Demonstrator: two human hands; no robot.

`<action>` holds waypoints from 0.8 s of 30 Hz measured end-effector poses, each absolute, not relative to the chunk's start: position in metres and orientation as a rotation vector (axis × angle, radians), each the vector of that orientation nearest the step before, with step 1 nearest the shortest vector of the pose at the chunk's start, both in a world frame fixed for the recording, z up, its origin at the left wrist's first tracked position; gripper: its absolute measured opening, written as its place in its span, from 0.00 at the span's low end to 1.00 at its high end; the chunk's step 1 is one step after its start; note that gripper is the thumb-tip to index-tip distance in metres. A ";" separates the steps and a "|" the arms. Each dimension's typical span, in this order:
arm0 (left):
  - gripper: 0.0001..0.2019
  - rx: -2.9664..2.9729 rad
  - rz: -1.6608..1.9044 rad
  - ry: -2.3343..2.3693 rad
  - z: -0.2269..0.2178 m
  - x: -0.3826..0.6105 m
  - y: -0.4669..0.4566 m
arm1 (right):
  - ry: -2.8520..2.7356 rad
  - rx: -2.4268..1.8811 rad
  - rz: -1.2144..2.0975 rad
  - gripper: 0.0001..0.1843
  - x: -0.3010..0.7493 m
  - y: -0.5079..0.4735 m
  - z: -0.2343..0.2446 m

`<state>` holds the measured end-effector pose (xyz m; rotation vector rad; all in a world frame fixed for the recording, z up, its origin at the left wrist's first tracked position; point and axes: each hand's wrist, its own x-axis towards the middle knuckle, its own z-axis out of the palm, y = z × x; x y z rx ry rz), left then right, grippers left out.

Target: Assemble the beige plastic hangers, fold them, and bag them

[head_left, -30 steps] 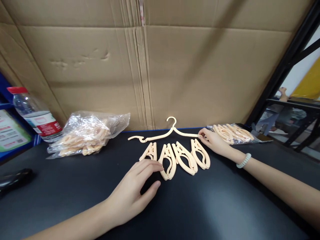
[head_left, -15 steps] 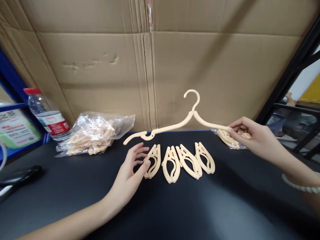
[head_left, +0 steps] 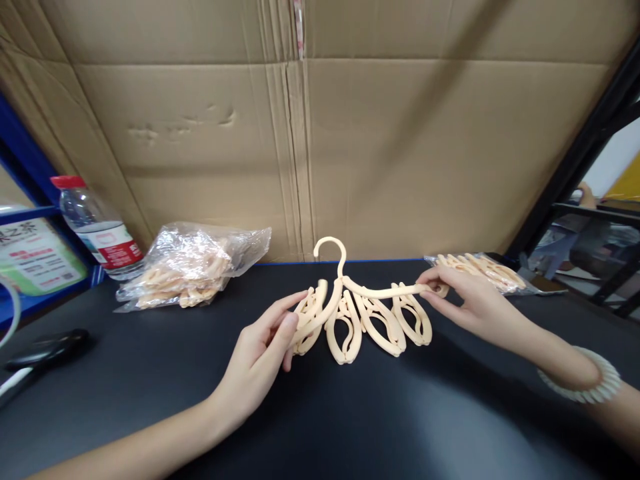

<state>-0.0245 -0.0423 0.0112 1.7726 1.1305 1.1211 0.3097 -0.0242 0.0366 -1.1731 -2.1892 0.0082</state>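
Both my hands hold a cream plastic folding clothes hanger (head_left: 383, 292), its hook pointing up and its arms partly swung down. My left hand (head_left: 257, 350) closes thumb and fingers on the hanger's left arm, whose end they hide. My right hand (head_left: 463, 299) pinches the right arm near its end. Just behind and below the hanger, several folded hangers (head_left: 355, 343) of the same kind lie side by side on the dark table (head_left: 370, 420). The leftmost folded one is partly covered by the held hanger and my left hand.
A clear plastic bag of folded hangers (head_left: 185, 267) lies at the left, beside a red-capped bottle (head_left: 107, 233). Another bagged set (head_left: 480, 270) is behind my right hand. A black object (head_left: 47, 350) lies far left. Cardboard (head_left: 400, 147) stands along the back edge.
The hanger has come down and to the left, nearer the table. My left hand has taken hold of its left arm, which now bends down; my right hand moved left with it.
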 end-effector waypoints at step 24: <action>0.17 1.687 1.169 1.107 0.007 -0.027 -0.036 | -2.209 -1.020 -0.374 0.16 0.309 -0.023 0.033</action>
